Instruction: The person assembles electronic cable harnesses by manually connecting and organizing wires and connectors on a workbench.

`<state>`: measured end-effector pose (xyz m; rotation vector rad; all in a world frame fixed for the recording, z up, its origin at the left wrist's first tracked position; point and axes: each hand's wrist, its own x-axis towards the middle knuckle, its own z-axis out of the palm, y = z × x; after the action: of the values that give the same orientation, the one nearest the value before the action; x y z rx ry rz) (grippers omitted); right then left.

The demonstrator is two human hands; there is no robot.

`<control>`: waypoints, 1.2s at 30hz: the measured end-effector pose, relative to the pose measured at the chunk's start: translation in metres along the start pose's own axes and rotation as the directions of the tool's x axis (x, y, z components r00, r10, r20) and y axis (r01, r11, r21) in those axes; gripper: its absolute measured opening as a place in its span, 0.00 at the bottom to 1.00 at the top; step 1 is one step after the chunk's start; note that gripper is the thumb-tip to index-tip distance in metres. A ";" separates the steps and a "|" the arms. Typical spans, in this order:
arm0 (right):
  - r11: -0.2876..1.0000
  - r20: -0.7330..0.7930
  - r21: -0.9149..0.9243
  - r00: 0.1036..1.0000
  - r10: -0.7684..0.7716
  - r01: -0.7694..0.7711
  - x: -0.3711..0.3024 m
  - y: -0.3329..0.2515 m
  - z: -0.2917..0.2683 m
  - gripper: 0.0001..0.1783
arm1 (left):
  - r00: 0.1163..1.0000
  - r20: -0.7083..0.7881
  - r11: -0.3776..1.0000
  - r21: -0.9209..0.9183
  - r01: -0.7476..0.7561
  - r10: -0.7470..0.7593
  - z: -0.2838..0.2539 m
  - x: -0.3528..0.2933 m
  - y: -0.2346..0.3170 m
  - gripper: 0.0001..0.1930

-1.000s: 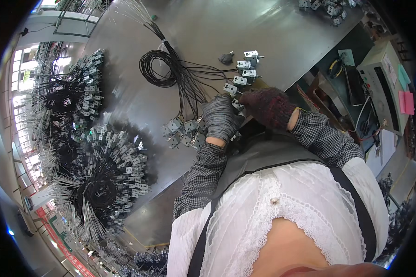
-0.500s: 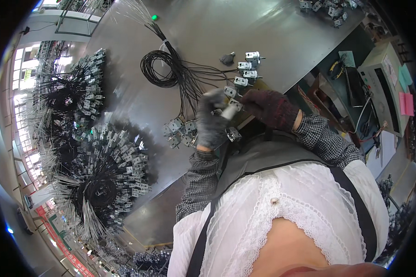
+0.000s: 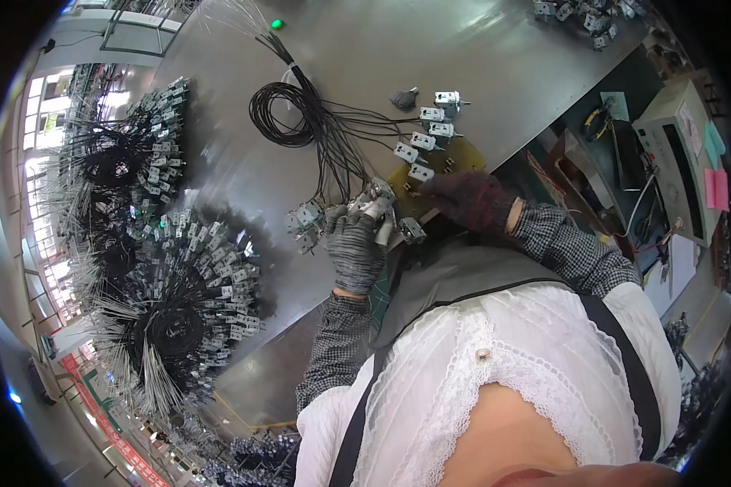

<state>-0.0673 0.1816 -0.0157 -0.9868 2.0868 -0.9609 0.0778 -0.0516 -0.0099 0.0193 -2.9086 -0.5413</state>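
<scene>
My left hand [image 3: 356,253], in a grey knit glove, is over a cluster of small metal boxes [image 3: 307,217]. Its fingers close around a metal box [image 3: 379,191] at the cluster's right side, partly hiding it. In a dark maroon glove, my right hand [image 3: 473,200] has its fingers drawn together at the edge of a yellowish plate [image 3: 461,154]; whatever they may hold is hidden. Just beyond those fingers lies another metal box [image 3: 421,173]. Several more boxes form a row going away from me, joined to black cables [image 3: 325,154] that gather into a coil [image 3: 280,118].
Large cable bundles [image 3: 175,325] with metal boxes stand along the left. A dark grey lump [image 3: 404,99] sits on the metal table [image 3: 382,49] near the row. At right are a beige instrument [image 3: 672,162] and a shelf with tools. More boxes [image 3: 585,16] lie far right.
My left hand has moved left and nearer, away from my right hand, to the cluster. A box that was between the hands now lies at the row's near end. My right hand has shifted slightly.
</scene>
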 end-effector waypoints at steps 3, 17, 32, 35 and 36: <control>0.990 -0.175 -0.065 0.976 -0.132 0.123 -0.004 0.014 -0.002 0.17 | 1.000 0.002 0.998 -0.065 0.026 -0.026 0.001 0.003 0.005 0.30; 0.993 -0.196 -0.062 0.974 -0.110 0.100 -0.002 0.019 -0.003 0.19 | 0.995 0.089 0.998 -0.046 -0.036 0.040 -0.013 0.016 -0.002 0.34; 0.974 -0.302 -0.223 0.947 -0.110 0.042 0.016 0.050 -0.044 0.17 | 0.973 0.182 0.940 -0.282 0.192 -0.144 0.020 0.055 0.021 0.27; 0.992 -0.252 -0.126 0.968 -0.008 -0.024 0.019 0.039 -0.040 0.16 | 0.900 0.394 0.947 -0.173 0.272 -0.187 0.003 0.070 0.025 0.26; 0.994 -0.218 -0.106 0.976 0.005 -0.028 0.018 0.035 -0.039 0.16 | 0.900 0.394 0.946 -0.174 0.273 -0.188 0.001 0.075 0.028 0.26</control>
<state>-0.1193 0.1962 -0.0274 -0.9523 2.3462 -0.9942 0.0047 -0.0284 0.0122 0.2655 -3.2105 -1.0176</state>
